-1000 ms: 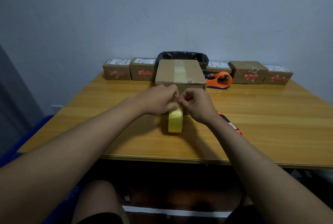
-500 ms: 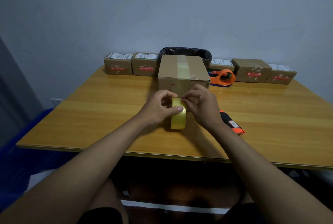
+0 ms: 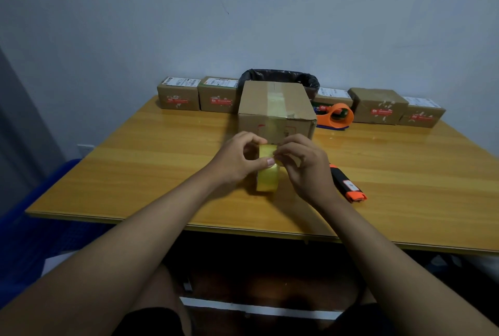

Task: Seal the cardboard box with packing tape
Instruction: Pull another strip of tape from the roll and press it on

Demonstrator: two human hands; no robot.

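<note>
A closed cardboard box (image 3: pixel 275 103) stands mid-table, with a strip of clear tape running along its top and down the near face. Just in front of it a yellowish roll of packing tape (image 3: pixel 267 173) stands on edge on the wooden table (image 3: pixel 151 157). My left hand (image 3: pixel 237 158) grips the roll from the left, thumb pressed on its rim. My right hand (image 3: pixel 303 162) pinches at the top of the roll, where the tape's end seems to be; the end itself is too small to make out.
An orange-and-black utility knife (image 3: pixel 348 187) lies right of my right hand. Behind the box sit a black-lined bin (image 3: pixel 280 76), an orange tape dispenser (image 3: pixel 337 115) and a row of small brown parcels (image 3: pixel 178 93) along the wall.
Both hands and the roll have drawn back from the box's near face toward me. The roll now stands clear of the box, and my fingers work at its top.
</note>
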